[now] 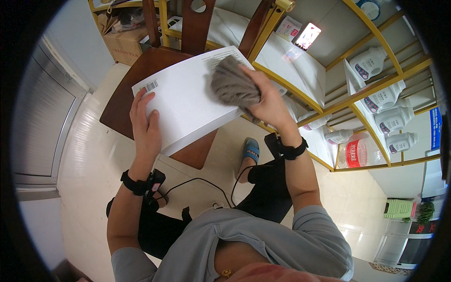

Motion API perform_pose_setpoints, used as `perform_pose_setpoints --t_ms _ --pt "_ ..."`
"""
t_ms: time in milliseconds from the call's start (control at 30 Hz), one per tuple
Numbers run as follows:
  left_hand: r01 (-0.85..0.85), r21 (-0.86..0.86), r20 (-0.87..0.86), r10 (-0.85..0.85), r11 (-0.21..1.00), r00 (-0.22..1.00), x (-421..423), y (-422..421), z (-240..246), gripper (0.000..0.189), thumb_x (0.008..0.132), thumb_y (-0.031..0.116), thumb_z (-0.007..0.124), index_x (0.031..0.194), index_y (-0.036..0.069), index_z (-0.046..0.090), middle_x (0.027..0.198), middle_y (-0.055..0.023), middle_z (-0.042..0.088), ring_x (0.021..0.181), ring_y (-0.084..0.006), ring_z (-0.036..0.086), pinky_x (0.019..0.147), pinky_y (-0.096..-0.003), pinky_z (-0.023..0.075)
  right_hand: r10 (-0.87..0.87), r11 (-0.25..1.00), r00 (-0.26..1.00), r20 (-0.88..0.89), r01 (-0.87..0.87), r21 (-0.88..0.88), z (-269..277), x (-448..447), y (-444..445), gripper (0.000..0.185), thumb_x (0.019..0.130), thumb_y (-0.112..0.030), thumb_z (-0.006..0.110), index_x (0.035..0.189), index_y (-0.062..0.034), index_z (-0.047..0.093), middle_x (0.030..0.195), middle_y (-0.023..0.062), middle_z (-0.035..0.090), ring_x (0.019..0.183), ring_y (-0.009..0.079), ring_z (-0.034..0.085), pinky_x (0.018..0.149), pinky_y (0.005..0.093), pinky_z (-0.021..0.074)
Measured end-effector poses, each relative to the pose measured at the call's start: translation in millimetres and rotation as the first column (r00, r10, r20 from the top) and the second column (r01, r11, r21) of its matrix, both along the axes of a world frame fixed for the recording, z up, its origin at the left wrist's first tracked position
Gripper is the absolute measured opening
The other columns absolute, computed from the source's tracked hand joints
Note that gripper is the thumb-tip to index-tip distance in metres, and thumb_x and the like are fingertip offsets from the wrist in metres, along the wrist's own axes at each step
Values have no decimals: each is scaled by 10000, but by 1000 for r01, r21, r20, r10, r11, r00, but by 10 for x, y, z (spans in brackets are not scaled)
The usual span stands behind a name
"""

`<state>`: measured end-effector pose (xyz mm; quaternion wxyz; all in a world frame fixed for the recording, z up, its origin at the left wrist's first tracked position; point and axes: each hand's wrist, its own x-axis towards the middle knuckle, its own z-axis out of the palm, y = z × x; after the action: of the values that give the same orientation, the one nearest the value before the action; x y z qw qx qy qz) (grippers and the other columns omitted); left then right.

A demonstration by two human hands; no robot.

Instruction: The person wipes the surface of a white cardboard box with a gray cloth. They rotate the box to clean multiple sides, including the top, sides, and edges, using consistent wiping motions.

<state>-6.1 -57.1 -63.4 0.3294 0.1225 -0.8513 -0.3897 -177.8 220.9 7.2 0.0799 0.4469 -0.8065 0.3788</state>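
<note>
A white cardboard box [190,102] lies tilted across the dark wooden chair seat [119,102], with a barcode and fine print on its upper face. My left hand [146,123] holds the box at its left end, fingertips beside the barcode and thumb on the top face. In my right hand [269,98] is a bunched grey-brown cloth [234,83], pressed against the right part of the box's top. The cloth covers some of the printed text, and a corner of it hangs over the box's edge.
Gold-framed shelving [282,83] stands close on the right, with several white bottles [378,95] and a lit phone [308,36]. The chair's back [197,26] rises beyond the box. A brown carton [123,46] sits far left. Black cables [197,178] run between my wrists.
</note>
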Motion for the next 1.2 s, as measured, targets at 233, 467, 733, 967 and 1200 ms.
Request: perform_pose_setpoints --t_ms 233,467,733,967,1200 --pt "4 -28 7 -3 1000 1000 -5 -21 -21 450 945 103 479 1392 128 524 1609 -130 384 1476 -370 304 1226 -498 260 -332 943 941 -61 332 -4 -20 -152 -15 712 736 -82 756 1426 -101 581 1210 196 664 1118 396 648 936 440 544" --pt "3 -18 -10 -3 1000 1000 -10 -12 -35 470 938 91 484 1407 96 510 1613 -134 384 1475 -374 310 1228 -491 257 -255 963 955 -152 265 48 49 116 -408 742 706 -148 778 1419 -115 578 1162 193 654 1080 405 646 919 456 549" --pt "0 115 -102 11 993 995 -31 -1 -83 585 932 -8 448 1513 5 375 1629 -205 316 1517 -374 294 1256 -444 221 118 989 986 -122 -106 100 58 559 -1012 751 729 -133 792 1442 -141 557 1254 162 635 1144 376 627 942 419 544" --pt "31 226 -158 5 974 987 -28 12 -76 617 940 -30 423 1547 0 318 1676 -214 221 1550 -356 244 1267 -434 193 36 994 997 -65 -29 103 58 465 -1070 786 719 -80 761 1466 -150 528 1275 161 628 1172 385 614 966 426 535" --pt "32 171 -106 -14 985 994 16 5 -39 602 954 31 429 1549 40 336 1685 -218 197 1550 -373 238 1263 -453 198 -388 903 915 -114 401 150 79 -58 -710 708 769 -140 741 1452 -142 556 1190 183 671 1135 383 643 957 436 531"
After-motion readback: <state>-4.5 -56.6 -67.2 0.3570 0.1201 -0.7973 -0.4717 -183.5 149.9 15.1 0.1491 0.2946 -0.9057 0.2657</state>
